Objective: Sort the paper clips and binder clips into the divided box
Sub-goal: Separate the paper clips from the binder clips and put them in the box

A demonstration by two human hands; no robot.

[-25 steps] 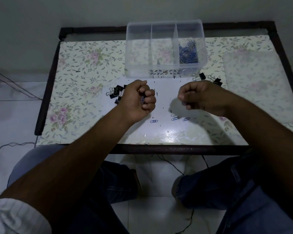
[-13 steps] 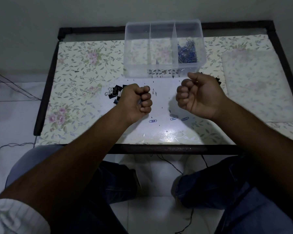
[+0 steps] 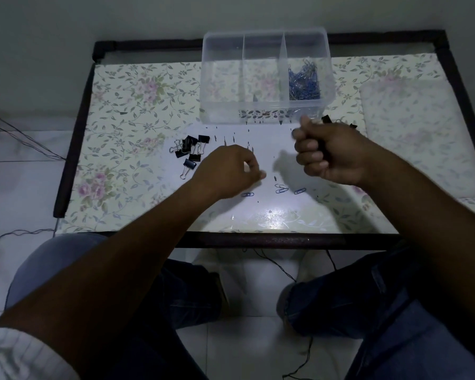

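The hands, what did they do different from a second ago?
The left hand dropped from a raised fist toward the table, knuckles up, fingertips near a loose paper clip. The right hand swung up and toward the divided box, fingers curled; what it holds can't be seen. The binder clips, the box and its blue paper clip heap stayed put.

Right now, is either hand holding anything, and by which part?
The right hand is curled into a fist around something dark, possibly a binder clip; the part cannot be told. The left hand has fingers bent downward; no held item shows.
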